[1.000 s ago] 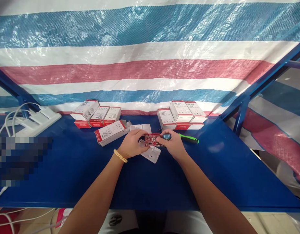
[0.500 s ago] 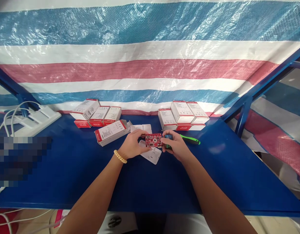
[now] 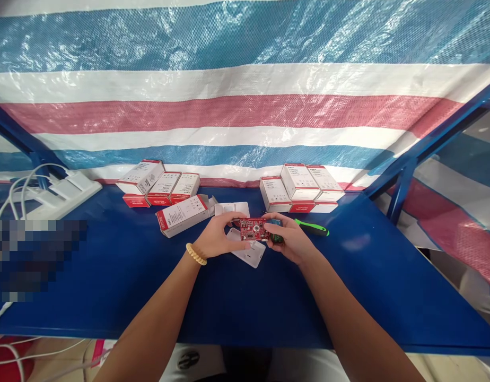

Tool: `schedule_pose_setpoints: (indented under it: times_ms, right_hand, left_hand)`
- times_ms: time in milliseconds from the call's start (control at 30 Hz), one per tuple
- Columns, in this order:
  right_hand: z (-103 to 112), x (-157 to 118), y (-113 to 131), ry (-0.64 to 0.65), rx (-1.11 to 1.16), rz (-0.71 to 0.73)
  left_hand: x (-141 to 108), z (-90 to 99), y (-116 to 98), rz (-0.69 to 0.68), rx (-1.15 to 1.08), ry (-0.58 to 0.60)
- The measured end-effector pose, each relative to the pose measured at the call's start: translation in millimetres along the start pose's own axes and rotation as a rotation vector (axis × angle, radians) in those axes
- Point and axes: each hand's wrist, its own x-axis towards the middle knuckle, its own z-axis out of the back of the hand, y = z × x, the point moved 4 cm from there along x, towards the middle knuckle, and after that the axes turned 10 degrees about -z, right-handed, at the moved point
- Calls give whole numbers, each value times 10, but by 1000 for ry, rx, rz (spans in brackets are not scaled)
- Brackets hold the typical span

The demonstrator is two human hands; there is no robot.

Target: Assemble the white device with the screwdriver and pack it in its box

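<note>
- Striped tarp (image 3: pixel 245 106) in blue, white and red hangs behind a blue worktop (image 3: pixel 110 276); blue frame bars run up at both sides.
- Left hand (image 3: pixel 219 239) and right hand (image 3: pixel 290 239) meet over the middle of the worktop, both pinching a small red circuit board (image 3: pixel 253 229) between thumb and fingertips, left on its left end, right on its right end.
- Circuit board: flat red rectangle, pale dots and small parts on the upper face, one round pale mark near its middle. A dark blue-green part sits at its right end, partly hidden under the right fingers.
- Long axis runs left to right, with the right end tipped slightly nearer the person; populated face turned up towards the camera. Held just above a white plastic cover (image 3: pixel 251 253) lying on the worktop.
- Against half a second ago: the board has tilted a little, and the right thumb now lies further over its right end. Hands have barely shifted.
- Green-handled screwdriver (image 3: pixel 314 229) lies just right of the right hand.
- Open white-and-red box (image 3: pixel 183 213) lies left of the hands; stacked boxes behind on the left (image 3: pixel 161 185) and on the right (image 3: pixel 300 183).
- White power strip (image 3: pixel 58 193) with cables at far left.
</note>
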Motion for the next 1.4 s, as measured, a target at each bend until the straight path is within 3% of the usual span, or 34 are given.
schedule_pose_setpoints:
  times_ms: [167, 267, 400, 533, 667, 900, 1233, 1400]
  right_hand:
    - [117, 9, 82, -121, 252, 87]
    - [228, -30, 176, -146, 440, 180]
    - [312, -54, 225, -179, 413, 186]
    - [312, -38, 168, -270, 316, 98]
    - [243, -24, 127, -294, 143, 86]
    - [144, -29, 97, -244, -6, 101]
    - [32, 1, 37, -117, -1, 88]
    - [20, -6, 33, -99, -62, 127]
  left_hand:
    - [-31, 86, 46, -32, 6, 62]
    - [-51, 98, 87, -11, 140, 176]
    - [-77, 3, 119, -39, 273, 361]
    - [-84, -68, 155, -15, 355, 396]
    - [-52, -83, 120, 0, 374, 318]
    - [-18, -111, 8, -17, 297, 0]
    - [-27, -126, -29, -120, 232, -208]
    - [-19, -79, -57, -198, 243, -209]
